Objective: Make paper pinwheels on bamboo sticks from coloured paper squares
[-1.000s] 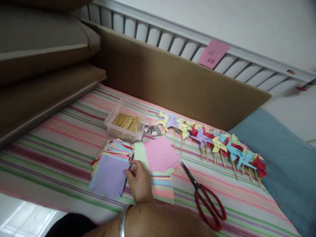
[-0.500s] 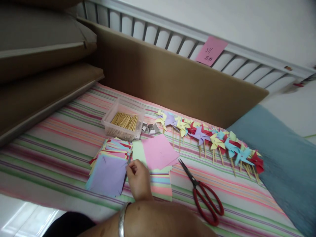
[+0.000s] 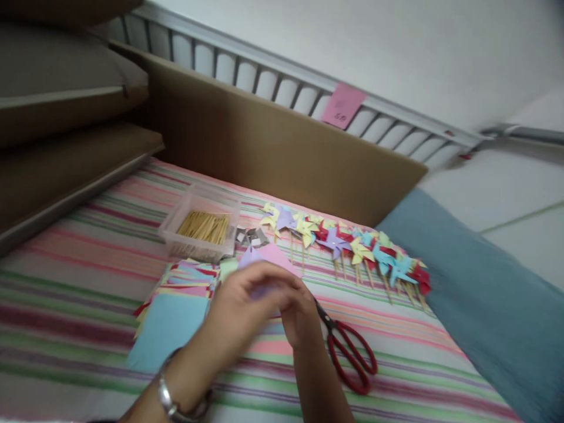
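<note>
left hand (image 3: 247,299) and right hand (image 3: 303,314) meet just beside the blue-topped paper stack (image 3: 171,323), fingers blurred, can't tell if either is clamped on the lilac sheet (image 3: 251,258) at and behind them. sheet looks plain, pointed corner up past the left knuckles, rest mostly hidden; pink sheet (image 3: 282,259) beyond partly covered, far pink note (image 3: 343,106) smeared.

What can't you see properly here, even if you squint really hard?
In the head view:
Purple paper: partly hidden by the left hand and right hand.
Scissors: tips hidden behind the right hand.
Pink note: writing too blurred to read.
Grey boxes: contents too small and blurred.
</note>
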{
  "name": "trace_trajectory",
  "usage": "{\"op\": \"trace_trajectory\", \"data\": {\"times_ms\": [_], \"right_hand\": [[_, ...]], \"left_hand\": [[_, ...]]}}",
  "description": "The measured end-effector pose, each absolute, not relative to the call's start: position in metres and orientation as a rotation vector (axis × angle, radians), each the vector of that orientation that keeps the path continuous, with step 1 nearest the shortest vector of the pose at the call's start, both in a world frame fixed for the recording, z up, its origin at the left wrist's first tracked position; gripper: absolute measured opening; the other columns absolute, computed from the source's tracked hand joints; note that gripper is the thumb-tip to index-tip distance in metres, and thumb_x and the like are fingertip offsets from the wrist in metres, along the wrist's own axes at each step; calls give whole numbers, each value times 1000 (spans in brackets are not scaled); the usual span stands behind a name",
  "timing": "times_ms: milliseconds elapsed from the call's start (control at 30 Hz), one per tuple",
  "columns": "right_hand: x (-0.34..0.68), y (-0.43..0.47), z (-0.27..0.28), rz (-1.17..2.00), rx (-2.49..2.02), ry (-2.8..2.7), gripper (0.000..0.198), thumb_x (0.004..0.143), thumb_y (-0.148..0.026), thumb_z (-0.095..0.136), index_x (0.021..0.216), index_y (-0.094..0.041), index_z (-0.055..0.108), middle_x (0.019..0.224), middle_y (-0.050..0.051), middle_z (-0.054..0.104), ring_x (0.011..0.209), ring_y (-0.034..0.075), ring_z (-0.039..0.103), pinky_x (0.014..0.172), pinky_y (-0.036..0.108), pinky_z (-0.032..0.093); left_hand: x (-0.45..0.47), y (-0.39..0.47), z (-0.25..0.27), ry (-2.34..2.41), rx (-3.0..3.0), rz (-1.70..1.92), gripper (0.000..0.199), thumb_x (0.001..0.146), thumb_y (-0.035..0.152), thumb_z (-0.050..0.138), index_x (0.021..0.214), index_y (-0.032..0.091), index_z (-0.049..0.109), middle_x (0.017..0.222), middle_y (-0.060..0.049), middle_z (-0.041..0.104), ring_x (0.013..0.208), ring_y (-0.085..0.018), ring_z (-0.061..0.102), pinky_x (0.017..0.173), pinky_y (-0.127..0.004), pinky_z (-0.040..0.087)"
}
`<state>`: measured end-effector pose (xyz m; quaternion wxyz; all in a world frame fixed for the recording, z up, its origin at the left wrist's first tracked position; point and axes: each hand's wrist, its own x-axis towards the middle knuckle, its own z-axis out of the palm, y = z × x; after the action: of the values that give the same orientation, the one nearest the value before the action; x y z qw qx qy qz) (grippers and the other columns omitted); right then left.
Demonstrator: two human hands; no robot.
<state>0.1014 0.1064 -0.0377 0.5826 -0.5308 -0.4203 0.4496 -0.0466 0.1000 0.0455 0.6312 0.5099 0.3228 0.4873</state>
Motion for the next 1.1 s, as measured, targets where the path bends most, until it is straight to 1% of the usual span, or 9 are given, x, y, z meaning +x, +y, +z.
{"op": "trace_trajectory", "data": {"times_ms": [67, 133, 233, 333, 433, 533, 700, 933, 1100], "right_hand": [[116, 103, -25, 1092, -1100, -847, 16, 68, -31, 55, 66, -22, 42, 59, -2, 52, 56, 15, 53, 55, 27, 45], [128, 100, -18, 1129, -943, -704, 15, 66, -27, 57, 66, -22, 43, 64, -1, 55, 61, 15, 56, 59, 27, 46], [141, 97, -17, 1061, -847, -591, 14, 65, -24, 59, 68, -22, 46, 71, 1, 59, 68, 16, 58, 64, 29, 47], [144, 96, -21, 1006, -790, -522, 12, 66, -23, 59, 70, -22, 47, 71, 0, 60, 69, 16, 59, 67, 30, 48], [138, 95, -28, 1010, -747, -517, 13, 66, -22, 60, 70, -22, 48, 72, -1, 61, 71, 15, 60, 71, 29, 48], [127, 92, -37, 1056, -788, -553, 14, 67, -22, 62, 68, -21, 48, 68, -3, 59, 66, 13, 58, 70, 28, 47], [131, 85, -44, 1106, -1191, -856, 12, 72, -28, 60, 70, -19, 53, 66, -1, 60, 64, 15, 57, 65, 28, 46], [231, 54, -40, 505, -2086, -1404, 13, 76, -28, 51, 77, -19, 60, 77, 4, 66, 76, 21, 61, 70, 30, 43], [258, 22, -71, 336, -2295, -1596, 33, 73, -21, 51, 103, -12, 61, 106, 13, 63, 101, 25, 57, 89, 32, 40]], "left_hand": [[-50, 117, 30, 934, 909, 1407, 17, 72, 24, 66, 89, 21, 67, 92, -3, 68, 89, -17, 61, 83, -27, 45], [-47, 132, 10, 974, 694, 1487, 25, 69, 22, 69, 93, 20, 65, 99, -3, 66, 98, -17, 58, 87, -26, 44], [-32, 140, -13, 981, 374, 1384, 20, 70, 18, 66, 90, 19, 63, 101, -4, 64, 98, -17, 59, 79, -26, 48], [-11, 128, -21, 912, 257, 1051, 14, 78, 23, 60, 90, 15, 62, 103, -10, 64, 91, -21, 63, 72, -32, 54], [5, 114, -21, 693, 283, 859, 19, 79, 27, 60, 95, 16, 62, 109, -11, 64, 95, -24, 63, 77, -39, 55], [10, 110, -22, 674, 299, 913, 18, 76, 18, 64, 94, 17, 64, 107, -9, 65, 97, -25, 62, 79, -41, 55], [-3, 126, -27, 834, 390, 1101, 26, 73, 10, 64, 98, 16, 65, 97, -8, 70, 89, -22, 65, 70, -35, 58], [-30, 146, -21, 950, 463, 1171, 21, 68, 8, 67, 89, 11, 68, 83, -8, 73, 69, -17, 67, 58, -24, 56], [-39, 144, -18, 979, 555, 1161, 29, 59, 16, 75, 86, 9, 68, 80, -10, 73, 68, -18, 67, 56, -23, 53]]}}
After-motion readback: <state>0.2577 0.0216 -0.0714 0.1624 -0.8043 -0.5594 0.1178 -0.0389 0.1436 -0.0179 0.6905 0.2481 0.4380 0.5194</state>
